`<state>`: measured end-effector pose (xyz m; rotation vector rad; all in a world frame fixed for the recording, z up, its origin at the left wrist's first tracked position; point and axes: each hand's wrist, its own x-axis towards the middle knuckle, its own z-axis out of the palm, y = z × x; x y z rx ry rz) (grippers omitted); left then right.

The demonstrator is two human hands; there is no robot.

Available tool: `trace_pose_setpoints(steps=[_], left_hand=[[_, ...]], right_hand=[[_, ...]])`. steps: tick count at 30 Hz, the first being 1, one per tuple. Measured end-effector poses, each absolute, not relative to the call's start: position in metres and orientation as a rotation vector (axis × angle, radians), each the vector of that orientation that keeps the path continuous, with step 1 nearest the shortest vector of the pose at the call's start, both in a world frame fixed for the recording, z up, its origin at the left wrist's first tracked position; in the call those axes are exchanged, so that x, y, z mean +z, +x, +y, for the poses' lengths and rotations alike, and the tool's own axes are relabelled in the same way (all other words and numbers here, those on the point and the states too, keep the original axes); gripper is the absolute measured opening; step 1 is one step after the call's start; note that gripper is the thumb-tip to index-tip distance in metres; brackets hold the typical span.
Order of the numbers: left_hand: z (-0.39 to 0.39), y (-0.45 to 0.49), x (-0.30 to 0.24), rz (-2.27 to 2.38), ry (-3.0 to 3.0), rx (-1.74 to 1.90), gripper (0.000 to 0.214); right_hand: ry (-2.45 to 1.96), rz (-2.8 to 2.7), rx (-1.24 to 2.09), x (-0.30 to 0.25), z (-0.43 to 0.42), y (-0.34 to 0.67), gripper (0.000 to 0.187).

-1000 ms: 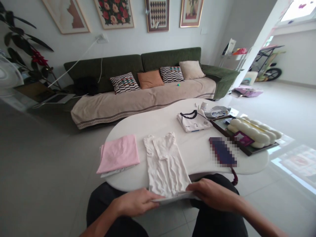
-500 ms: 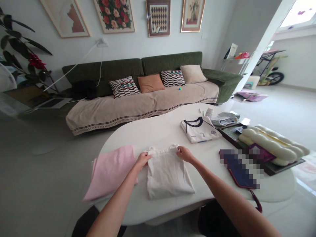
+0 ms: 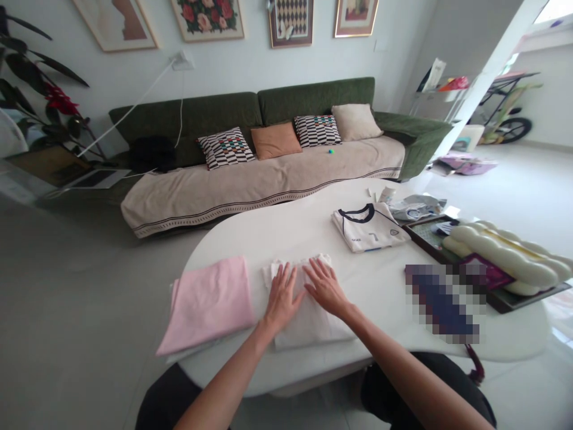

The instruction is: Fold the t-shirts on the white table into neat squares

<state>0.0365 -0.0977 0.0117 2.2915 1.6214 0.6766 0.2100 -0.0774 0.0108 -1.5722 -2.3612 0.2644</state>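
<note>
White garment (image 3: 308,327) — folded, flat, beneath spread fingers (image 3: 317,273)

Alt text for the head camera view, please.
A person's left hand and right hand rest on a folded white garment on a white table. Pink cloth lies left of the garment, a dark-collared jersey farther back right; a green sofa stands behind.

I count my left hand (image 3: 283,298) and my right hand (image 3: 326,288), so two bare hands, one folded white cloth (image 3: 312,333), one folded pink cloth (image 3: 212,301), one white shirt with a black collar (image 3: 370,230), two black-and-white patterned cushions (image 3: 225,148), one orange cushion (image 3: 276,142), one cream cushion (image 3: 357,122) and four framed pictures (image 3: 208,18)
</note>
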Motion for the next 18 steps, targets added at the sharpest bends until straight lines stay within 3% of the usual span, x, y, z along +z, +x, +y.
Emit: trace_pose_setpoints(steps=[3, 9, 12, 18], left_hand=[[-0.121, 0.044, -0.001, 1.631, 2.404, 0.387, 0.065], [-0.101, 0.019, -0.007, 1.920, 2.230, 0.175, 0.064], [-0.073, -0.001, 0.001, 2.071, 2.056, 0.227, 0.057], [-0.026, -0.006, 0.017, 2.050, 1.630, 0.508, 0.038]], right_hand=[[-1.613, -2.437, 0.255, -0.005, -0.094, 0.205, 0.050], [-1.661, -2.396, 0.465, -0.001, -0.084, 0.220, 0.049], [-1.775, -2.161, 0.487, 0.009, -0.061, 0.232, 0.042], [-1.947, -1.885, 0.555, 0.012, -0.013, 0.238, 0.049]])
